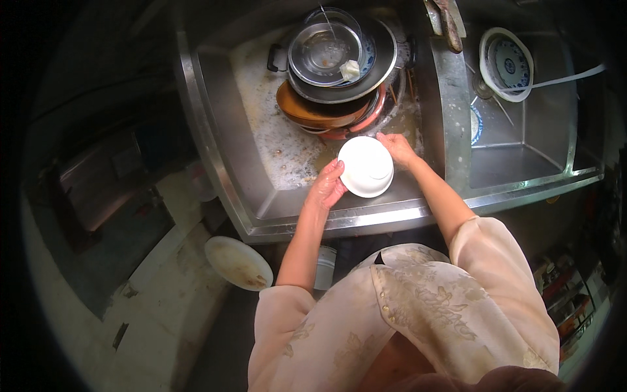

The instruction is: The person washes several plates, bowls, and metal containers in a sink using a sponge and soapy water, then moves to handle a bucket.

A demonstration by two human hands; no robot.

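Observation:
A white bowl (361, 164) is tilted above the near part of the left sink basin, its outside and foot ring facing up. My left hand (329, 185) grips its left rim, thumb on the outer face. At the upper right edge of the bowl is my right hand (397, 148), its fingers partly hidden behind it. Just beyond the bowl, a brown bowl (318, 110) leans under a wide dark pan (387, 59) with side handles. A steel basin (313, 59) holding water rests on top, with a wet white wad (349, 71) at its rim.
A thin stream of water (327, 19) falls into the steel basin. Sudsy water covers the sink floor (267, 132). On the metal divider (448, 88) lies a worn-handled tool (449, 29). The right basin holds a white bowl with a blue-patterned dish (512, 63).

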